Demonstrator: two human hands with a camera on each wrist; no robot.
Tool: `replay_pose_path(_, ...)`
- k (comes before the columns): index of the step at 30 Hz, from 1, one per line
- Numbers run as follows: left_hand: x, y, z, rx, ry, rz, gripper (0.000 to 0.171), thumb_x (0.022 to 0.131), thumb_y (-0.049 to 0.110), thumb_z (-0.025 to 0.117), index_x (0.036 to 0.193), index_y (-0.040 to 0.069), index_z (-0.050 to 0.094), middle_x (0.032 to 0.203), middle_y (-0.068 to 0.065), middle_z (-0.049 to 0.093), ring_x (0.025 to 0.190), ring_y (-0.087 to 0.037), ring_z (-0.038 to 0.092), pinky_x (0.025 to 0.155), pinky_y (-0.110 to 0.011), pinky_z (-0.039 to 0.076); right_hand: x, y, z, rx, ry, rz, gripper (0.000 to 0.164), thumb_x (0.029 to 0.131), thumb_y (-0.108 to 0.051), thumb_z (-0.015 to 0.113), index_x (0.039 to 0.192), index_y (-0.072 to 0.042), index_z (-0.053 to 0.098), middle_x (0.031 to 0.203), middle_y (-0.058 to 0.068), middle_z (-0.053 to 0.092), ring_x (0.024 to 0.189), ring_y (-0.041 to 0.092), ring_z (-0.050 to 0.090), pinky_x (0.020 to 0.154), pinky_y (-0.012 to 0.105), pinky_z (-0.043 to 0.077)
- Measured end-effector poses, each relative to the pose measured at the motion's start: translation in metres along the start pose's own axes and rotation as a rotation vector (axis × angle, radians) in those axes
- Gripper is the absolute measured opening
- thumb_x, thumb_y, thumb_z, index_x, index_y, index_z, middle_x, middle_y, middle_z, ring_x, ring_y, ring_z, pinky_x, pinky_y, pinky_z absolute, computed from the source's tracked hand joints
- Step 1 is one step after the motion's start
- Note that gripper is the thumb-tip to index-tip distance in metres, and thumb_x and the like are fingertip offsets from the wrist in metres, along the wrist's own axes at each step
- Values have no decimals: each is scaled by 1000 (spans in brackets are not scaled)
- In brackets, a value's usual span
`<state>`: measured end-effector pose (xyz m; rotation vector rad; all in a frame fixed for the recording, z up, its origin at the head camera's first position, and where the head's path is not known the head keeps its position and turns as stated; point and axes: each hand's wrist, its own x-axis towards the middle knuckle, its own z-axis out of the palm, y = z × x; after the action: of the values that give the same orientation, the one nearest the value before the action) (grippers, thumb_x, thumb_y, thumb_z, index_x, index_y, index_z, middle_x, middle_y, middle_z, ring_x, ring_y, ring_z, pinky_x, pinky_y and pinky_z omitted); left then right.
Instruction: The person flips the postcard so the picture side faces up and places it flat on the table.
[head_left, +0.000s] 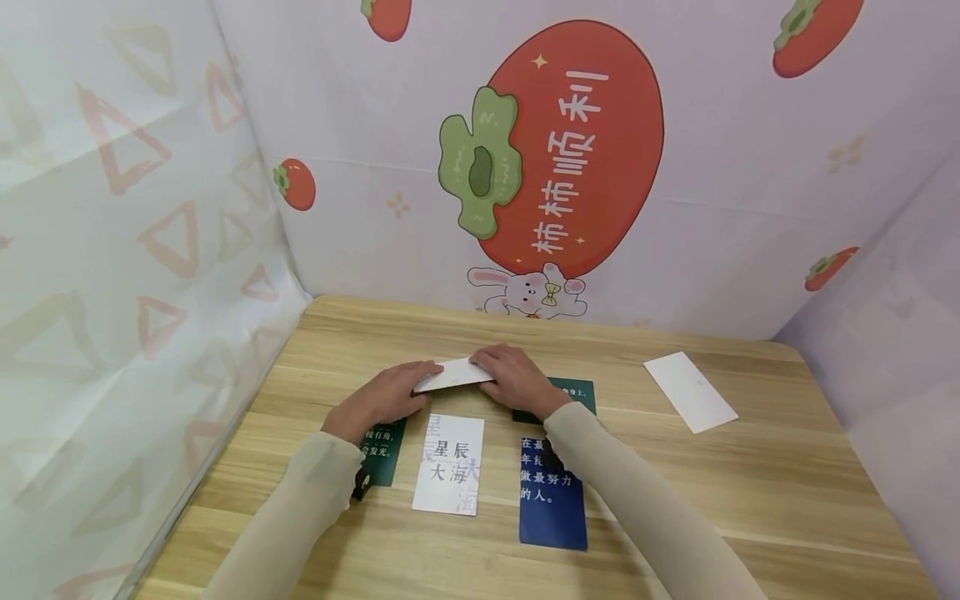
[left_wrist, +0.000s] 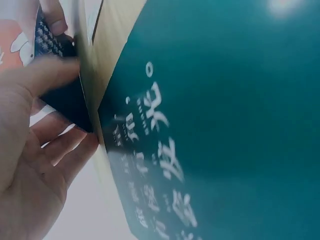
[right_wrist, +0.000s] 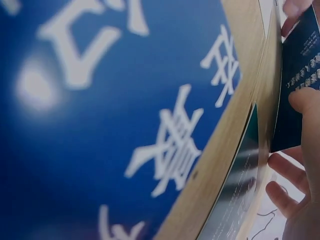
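Currently, I'm seeing the left hand (head_left: pixel 386 397) and right hand (head_left: pixel 519 382) gripping opposite ends of a tilted card (head_left: pixel 454 374) toward the far edge of the table (head_left: pixel 750 517); uneven pulling could be bending it, I'm judging, or loosening thumbs letting it slip.
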<state>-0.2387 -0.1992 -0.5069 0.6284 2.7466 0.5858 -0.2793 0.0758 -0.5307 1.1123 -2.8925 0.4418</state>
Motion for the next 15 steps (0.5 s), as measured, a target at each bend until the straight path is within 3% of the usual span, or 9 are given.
replay_pose_path(3, 2, 1, 2, -44, 42, 0, 49, 108, 11, 68, 156, 11, 58, 158, -15, 60, 145, -37, 59, 119, -56, 48, -3, 1, -1, 14, 8, 14, 42, 107, -25, 71, 147, -13, 65, 149, 8, 67, 142, 32, 60, 123, 52, 46)
replay_pose_path(8, 2, 1, 3, -71, 72, 20, 38, 108, 11, 67, 146, 11, 66, 144, -14, 71, 128, -33, 70, 107, -53, 56, -7, 0, -4, 79, -5, 80, 42, 107, -24, 72, 147, -14, 66, 148, 9, 68, 141, 31, 62, 122, 51, 48)
replay_pose_path(15, 2, -2, -1, -111, 125, 38, 32, 110, 13, 65, 141, 7, 70, 139, -13, 74, 129, -34, 71, 109, -53, 57, -7, 1, -7, 159, 28, 122, 39, 106, -24, 73, 143, -16, 68, 136, 5, 76, 126, 24, 72, 114, 47, 55)
